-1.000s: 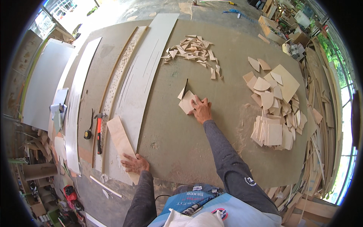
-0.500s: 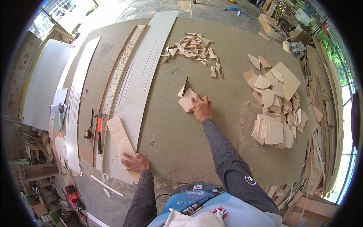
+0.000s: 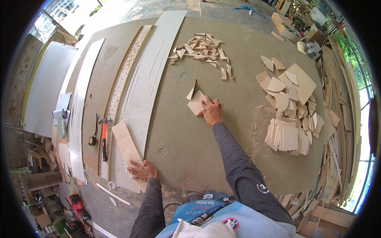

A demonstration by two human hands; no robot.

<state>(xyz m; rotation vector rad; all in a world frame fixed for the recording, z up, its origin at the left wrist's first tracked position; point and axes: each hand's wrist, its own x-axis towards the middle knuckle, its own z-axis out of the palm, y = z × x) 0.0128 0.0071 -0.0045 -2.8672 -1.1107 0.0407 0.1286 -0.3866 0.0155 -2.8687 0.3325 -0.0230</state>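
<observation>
My right hand holds a small square plywood piece, fingers curled over its right side. The piece lies flat on the table against a thin dark blade that stands up from the surface. Left of the blade is a small plywood triangle. My left hand rests with fingers spread over the lower part of a long plywood strip, which lies slanted over a white board. Nothing is gripped in the left hand.
Triangular offcuts lie scattered beyond the blade. A heap of cut plywood pieces sits on the right of the table. On the left are a claw hammer, a tape measure and long boards. Timber leans at far right.
My right hand and the plywood piece have shifted very slightly away from me along the blade. My left hand stays in place on the strip.
</observation>
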